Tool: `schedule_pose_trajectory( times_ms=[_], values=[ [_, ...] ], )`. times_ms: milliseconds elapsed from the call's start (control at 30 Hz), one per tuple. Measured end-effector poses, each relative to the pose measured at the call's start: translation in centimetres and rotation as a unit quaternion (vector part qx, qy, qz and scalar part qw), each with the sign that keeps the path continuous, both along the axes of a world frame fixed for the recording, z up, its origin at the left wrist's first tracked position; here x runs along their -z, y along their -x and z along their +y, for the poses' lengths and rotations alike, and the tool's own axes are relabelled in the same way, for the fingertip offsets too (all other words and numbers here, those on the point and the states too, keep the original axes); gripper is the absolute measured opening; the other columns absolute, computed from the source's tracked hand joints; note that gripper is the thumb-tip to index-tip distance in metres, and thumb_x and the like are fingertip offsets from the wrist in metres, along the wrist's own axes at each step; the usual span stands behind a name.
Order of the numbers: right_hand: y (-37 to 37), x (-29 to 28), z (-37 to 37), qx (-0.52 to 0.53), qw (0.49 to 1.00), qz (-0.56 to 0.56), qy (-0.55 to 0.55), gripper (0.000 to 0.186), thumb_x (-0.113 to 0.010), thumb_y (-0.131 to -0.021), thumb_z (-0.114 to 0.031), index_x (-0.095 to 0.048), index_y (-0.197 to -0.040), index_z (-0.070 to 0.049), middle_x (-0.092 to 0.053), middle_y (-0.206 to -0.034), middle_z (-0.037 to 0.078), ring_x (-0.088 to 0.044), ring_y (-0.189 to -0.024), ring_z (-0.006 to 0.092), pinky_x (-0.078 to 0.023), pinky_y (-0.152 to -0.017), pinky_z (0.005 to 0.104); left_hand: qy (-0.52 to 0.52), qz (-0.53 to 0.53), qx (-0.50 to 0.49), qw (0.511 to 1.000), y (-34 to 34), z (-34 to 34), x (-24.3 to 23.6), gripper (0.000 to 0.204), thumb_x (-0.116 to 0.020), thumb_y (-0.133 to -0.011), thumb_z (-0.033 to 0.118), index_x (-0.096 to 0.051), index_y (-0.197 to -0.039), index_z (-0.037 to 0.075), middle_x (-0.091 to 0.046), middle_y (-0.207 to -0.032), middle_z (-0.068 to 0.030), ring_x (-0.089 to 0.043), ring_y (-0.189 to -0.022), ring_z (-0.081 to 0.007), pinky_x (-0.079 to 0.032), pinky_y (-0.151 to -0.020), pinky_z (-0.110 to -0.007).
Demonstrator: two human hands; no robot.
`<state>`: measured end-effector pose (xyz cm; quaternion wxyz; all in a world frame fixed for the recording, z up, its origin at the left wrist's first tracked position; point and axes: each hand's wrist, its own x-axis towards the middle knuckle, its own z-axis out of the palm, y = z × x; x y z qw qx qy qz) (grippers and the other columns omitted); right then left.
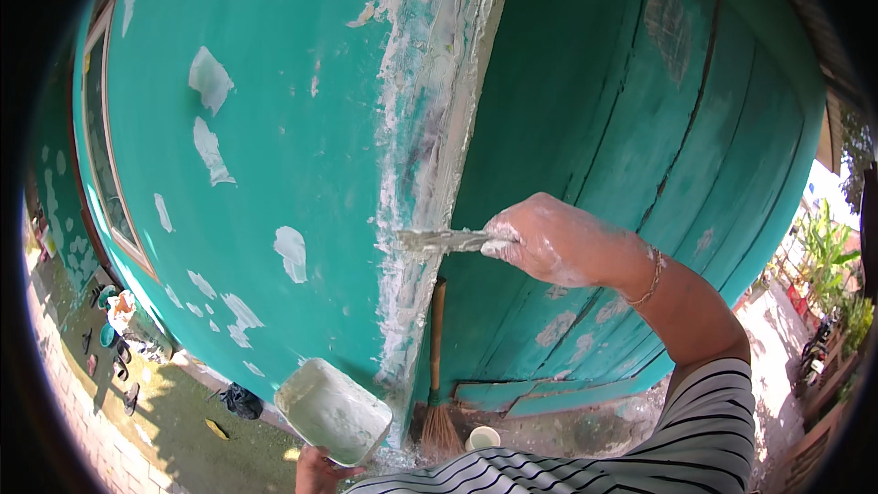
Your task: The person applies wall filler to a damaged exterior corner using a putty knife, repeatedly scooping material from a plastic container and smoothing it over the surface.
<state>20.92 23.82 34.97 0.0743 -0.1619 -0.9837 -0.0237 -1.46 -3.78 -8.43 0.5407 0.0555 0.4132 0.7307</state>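
Observation:
My right hand point(549, 238), smeared with white, is closed round the handle of a putty knife point(443, 241). The knife's coated blade points left and lies against the corner of the green wall point(320, 128). A rough band of whitish filler point(430, 110) runs down that corner from top to bottom. Lower down, my left hand point(322, 473) grips the near edge of a white rectangular tray point(335, 412) smeared with filler. The tray is tilted and held beside the wall's foot. Some of the left fingers are hidden beneath it.
A broom point(438, 338) leans upright in the corner, bristles down, with a white cup point(482, 438) near it. Green wooden boards point(677, 155) stretch off to the right. Several shoes point(122, 361) lie on the ground at left, and a dark bundle point(241, 402) sits by the wall.

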Motion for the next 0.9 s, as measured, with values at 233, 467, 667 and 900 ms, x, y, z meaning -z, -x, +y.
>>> schedule_pose_trajectory(
  times_ms=[233,467,667,900],
  values=[
    [0.8,-12.4,1.7,-0.012,0.928,0.270,-0.257,0.031,-0.058,-0.100,-0.027,-0.058,-0.087,0.002,-0.048,-0.065,0.009,-0.046,-0.059,0.0171,-0.043,-0.058,0.0353,0.025,-0.016,0.001,1.000,-0.8,-0.1,-0.4,0.067,-0.063,-0.079,0.025,-0.044,-0.140,0.006,-0.059,-0.131,-0.0172,-0.061,-0.113,-0.0395,-0.055,-0.083,-0.064],
    [0.6,-23.6,1.4,-0.008,0.823,0.373,-0.428,0.024,-0.058,-0.094,-0.017,-0.060,-0.081,0.003,-0.051,-0.065,0.015,-0.052,-0.061,0.0224,-0.044,-0.060,0.0389,0.034,-0.023,-0.016,0.999,-0.2,-0.3,0.2,0.068,-0.064,-0.078,0.026,-0.044,-0.140,0.007,-0.060,-0.130,-0.0173,-0.062,-0.111,-0.0391,-0.056,-0.083,-0.061],
    [0.7,-18.6,3.0,0.036,0.735,0.340,-0.586,0.014,-0.053,-0.094,-0.013,-0.058,-0.100,-0.001,-0.063,-0.100,0.024,-0.060,-0.091,0.0445,-0.049,-0.076,0.0517,0.017,-0.024,-0.004,1.000,0.2,0.1,0.0,0.066,-0.063,-0.079,0.026,-0.044,-0.140,0.007,-0.060,-0.130,-0.0175,-0.062,-0.111,-0.0392,-0.056,-0.082,-0.060],
    [-1.0,-5.2,0.0,-0.041,0.830,0.225,-0.509,0.023,-0.066,-0.089,-0.017,-0.070,-0.111,-0.009,-0.056,-0.087,0.011,-0.062,-0.074,0.0290,-0.053,-0.065,0.0372,0.004,-0.004,-0.009,1.000,0.9,-0.6,-0.3,0.068,-0.061,-0.080,0.026,-0.042,-0.142,0.005,-0.059,-0.129,-0.0190,-0.061,-0.111,-0.0394,-0.057,-0.080,-0.062]
  ],
)
